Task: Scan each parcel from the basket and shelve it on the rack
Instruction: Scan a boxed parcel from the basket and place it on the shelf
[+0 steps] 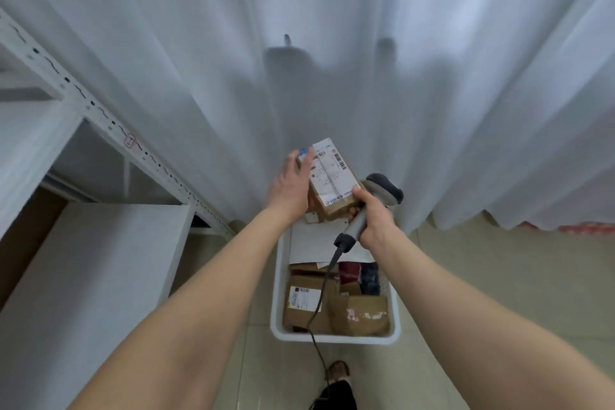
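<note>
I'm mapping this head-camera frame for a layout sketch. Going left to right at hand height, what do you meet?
white rack → left hand → labelled parcel → scanner, gripped by the right hand

We face a sheer white curtain (366,10) hanging to the pale tiled floor (499,276), light glowing through it around dim shapes (286,60) behind. At our left stands a white metal rack (100,115) with slotted uprights.
</note>
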The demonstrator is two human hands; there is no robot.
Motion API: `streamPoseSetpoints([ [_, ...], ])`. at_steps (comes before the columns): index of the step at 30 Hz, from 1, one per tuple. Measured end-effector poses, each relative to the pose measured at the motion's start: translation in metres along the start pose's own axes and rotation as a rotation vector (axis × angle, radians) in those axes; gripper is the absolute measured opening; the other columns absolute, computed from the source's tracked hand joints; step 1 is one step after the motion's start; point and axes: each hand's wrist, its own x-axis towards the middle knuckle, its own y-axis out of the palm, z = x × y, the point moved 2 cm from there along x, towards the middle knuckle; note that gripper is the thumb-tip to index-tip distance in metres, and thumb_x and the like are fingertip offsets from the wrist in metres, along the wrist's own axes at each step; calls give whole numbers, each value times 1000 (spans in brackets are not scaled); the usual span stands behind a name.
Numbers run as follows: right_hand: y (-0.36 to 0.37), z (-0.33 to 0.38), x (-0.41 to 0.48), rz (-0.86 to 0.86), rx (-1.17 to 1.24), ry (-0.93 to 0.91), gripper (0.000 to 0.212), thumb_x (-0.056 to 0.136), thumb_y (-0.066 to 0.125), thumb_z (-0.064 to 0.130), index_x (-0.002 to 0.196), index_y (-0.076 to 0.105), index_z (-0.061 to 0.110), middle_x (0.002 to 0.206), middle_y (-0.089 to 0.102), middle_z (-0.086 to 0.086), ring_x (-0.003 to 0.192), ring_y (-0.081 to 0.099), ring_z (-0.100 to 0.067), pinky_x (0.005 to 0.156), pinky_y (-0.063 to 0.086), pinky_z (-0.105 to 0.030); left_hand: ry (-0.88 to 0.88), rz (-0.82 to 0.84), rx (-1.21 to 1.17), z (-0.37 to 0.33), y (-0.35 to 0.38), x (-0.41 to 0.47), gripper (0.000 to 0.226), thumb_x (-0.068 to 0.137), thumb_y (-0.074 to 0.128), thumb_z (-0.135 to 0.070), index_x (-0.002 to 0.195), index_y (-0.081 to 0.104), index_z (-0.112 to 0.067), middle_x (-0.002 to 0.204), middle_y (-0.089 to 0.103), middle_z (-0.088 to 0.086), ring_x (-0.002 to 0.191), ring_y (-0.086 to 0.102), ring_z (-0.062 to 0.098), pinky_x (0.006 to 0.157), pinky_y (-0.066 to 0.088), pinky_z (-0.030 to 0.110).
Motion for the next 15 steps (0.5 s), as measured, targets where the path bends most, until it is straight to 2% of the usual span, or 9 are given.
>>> streamPoseSetpoints([
  [2,-5,5,-20,43,28,-4,14,82,75,12,93,66,9,64,73,-2,51,68,-12,48,53,-21,-362,0,-590,-6,-15,-17,70,92,45,-6,153,11,-15,148,29,17,124,46,33,100,43,42],
  [4,-11,6,-41,110,29,-8,21,84,74,14,103,67,7,83,76,-8,75,73,-20,73,59,-33,-571,127,-1178,-26,-27,-38,47,98,44,-21,143,34,-9,125,57,15,102,61,28,80,53,41],
  [5,-14,7,-52,136,18,-11,27,85,73,14,110,67,7,96,75,-11,89,72,-25,88,57,-40,-586,184,-1311,-39,-33,-52,41,98,47,-29,134,45,-8,115,63,12,93,64,25,75,55,40],
  [7,-26,8,-77,176,-9,-26,34,85,72,16,117,65,6,108,72,-14,101,69,-30,99,50,-47,-569,215,-1397,-59,-42,-78,37,94,58,-27,125,52,-8,113,67,11,92,66,25,81,56,45],
  [8,-33,9,-90,195,-31,-36,36,85,73,18,118,65,7,109,72,-14,102,68,-31,100,50,-48,-559,202,-1418,-68,-45,-90,36,93,61,-19,125,51,-7,115,66,11,91,65,24,82,56,46],
  [10,-50,13,-113,220,-87,-95,38,85,73,19,120,62,9,109,72,-13,100,69,-31,97,51,-50,-531,136,-1445,-81,-50,-113,37,91,59,-5,127,48,-10,113,65,8,84,65,19,74,57,40],
  [13,-76,22,-144,191,-191,-240,37,86,73,22,119,58,12,98,71,-7,83,67,-22,93,53,-47,-502,-9,-1367,-94,-58,-146,50,89,60,0,135,44,-13,122,62,9,93,65,21,76,58,39],
  [15,-91,28,-166,204,-233,-264,25,88,71,25,107,59,14,80,66,-3,64,62,-15,75,57,-36,-494,-93,-1261,-98,-61,-168,56,87,61,2,138,43,-16,126,61,10,102,64,25,84,57,43],
])
